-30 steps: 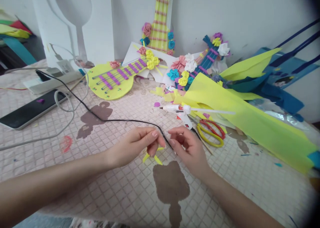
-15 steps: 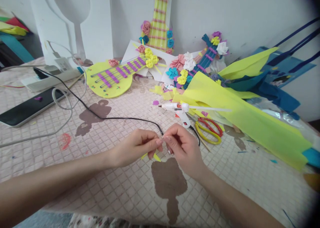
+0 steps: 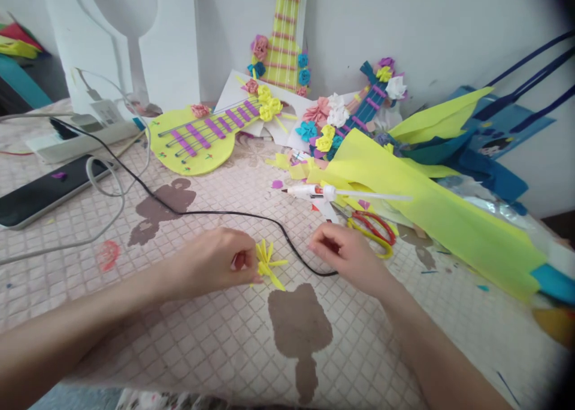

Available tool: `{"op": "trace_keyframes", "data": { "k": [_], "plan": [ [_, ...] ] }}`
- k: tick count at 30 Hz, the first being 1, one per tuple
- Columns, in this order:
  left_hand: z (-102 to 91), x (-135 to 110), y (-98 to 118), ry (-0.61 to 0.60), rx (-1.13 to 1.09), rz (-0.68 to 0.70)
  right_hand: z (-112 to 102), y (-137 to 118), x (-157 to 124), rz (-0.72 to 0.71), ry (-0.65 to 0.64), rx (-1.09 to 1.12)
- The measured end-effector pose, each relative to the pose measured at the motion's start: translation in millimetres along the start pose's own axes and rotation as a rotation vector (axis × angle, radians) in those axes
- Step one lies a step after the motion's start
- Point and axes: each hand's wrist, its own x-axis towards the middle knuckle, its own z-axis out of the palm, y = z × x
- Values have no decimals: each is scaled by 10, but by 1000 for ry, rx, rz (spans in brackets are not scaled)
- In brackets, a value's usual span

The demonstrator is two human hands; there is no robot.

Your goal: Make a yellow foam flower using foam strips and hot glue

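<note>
My left hand [image 3: 213, 263] is closed, its thumb and fingers curled together. Its fingertips are at the left edge of a small bunch of yellow paper strips [image 3: 269, 267], which fan out over the table; whether they grip it is hidden. My right hand [image 3: 350, 255] is also closed in a pinch, apart from the left, over the black cord and in front of the glue gun; anything between its fingertips is too small to make out. Behind it lies a white glue gun [image 3: 309, 191] with a glue stick in its back. Scissors [image 3: 375, 233] with red and yellow handles lie beside it.
A black cord [image 3: 224, 213] crosses the table to a power strip [image 3: 81, 143]. A phone [image 3: 49, 191] lies at left. Yellow paper guitar [image 3: 197, 140], blue paper guitar [image 3: 359, 119] and yellow crepe paper [image 3: 426, 218] stand or lie behind. A patterned cloth [image 3: 215, 350] covers the table.
My hands have parted from their shared pinch in the middle. The left moved left and the right moved right, uncovering the yellow strips between them. The view shifted slightly.
</note>
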Motion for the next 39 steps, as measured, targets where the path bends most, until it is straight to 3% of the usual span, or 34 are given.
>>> {"op": "trace_keyframes", "data": {
  "k": [3, 5, 9, 15, 18, 23, 26, 33, 39],
  "plan": [
    [77, -28, 18, -25, 58, 10, -124, -11, -16, -70, -198, -102],
    [124, -36, 2, -13, 92, 19, -220, 35, -28, -53, -224, -186],
    [148, -41, -55, 44, 116, 97, -462, 299, -46, 115, -68, -349],
    [-11, -12, -133, 109, 125, 189, -691, 705, -75, 350, 116, -522],
    [-81, 24, -183, 144, 153, 219, -685, 707, -76, 355, 112, -510],
    [-108, 91, -253, 153, 183, 269, -603, 615, -64, 310, -27, -442],
    [-113, 122, -259, 209, 182, 290, -530, 634, -43, 291, -14, -454],
    [-143, 128, -291, 365, 171, 250, -450, 648, -24, 257, -4, -505],
    [-150, 120, -278, 389, 172, 221, -455, 627, -40, 276, -72, -530]
  ]
}}
